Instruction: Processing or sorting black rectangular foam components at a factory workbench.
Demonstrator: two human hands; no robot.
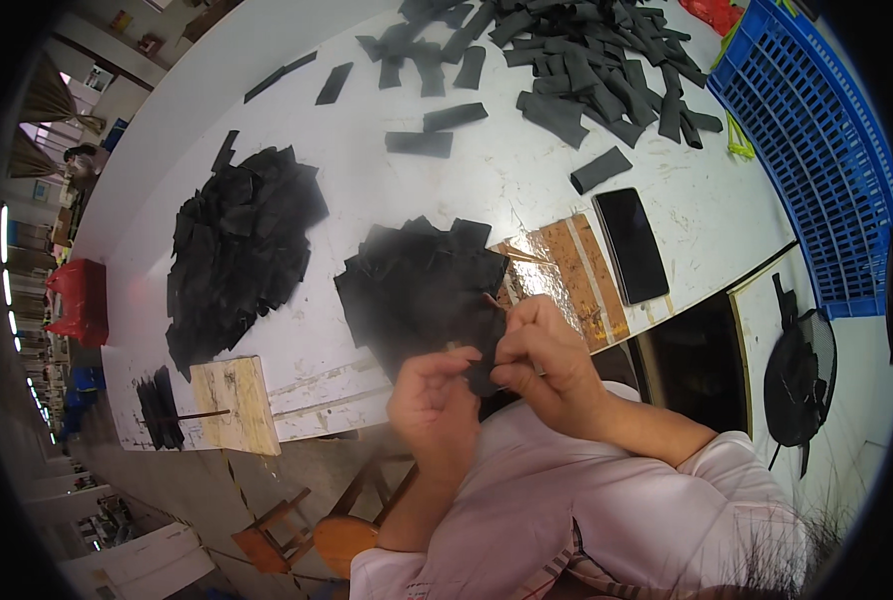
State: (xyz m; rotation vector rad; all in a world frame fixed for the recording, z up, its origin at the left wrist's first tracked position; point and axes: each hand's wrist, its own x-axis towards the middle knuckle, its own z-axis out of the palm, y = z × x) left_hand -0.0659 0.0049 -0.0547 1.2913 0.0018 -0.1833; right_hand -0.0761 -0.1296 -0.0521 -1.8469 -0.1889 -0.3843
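Hands meet just below black pile (422,280): left hand (432,400) and right hand (547,360) pinch black piece (482,375) between them; thin stick (495,302) in right.

Bright, glary — dark fisheye rim

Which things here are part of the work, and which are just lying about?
In use: small black piece held by left hand and right hand; thin stick; black stack.
Lying about: phone; blue crate; fan; wooden block.
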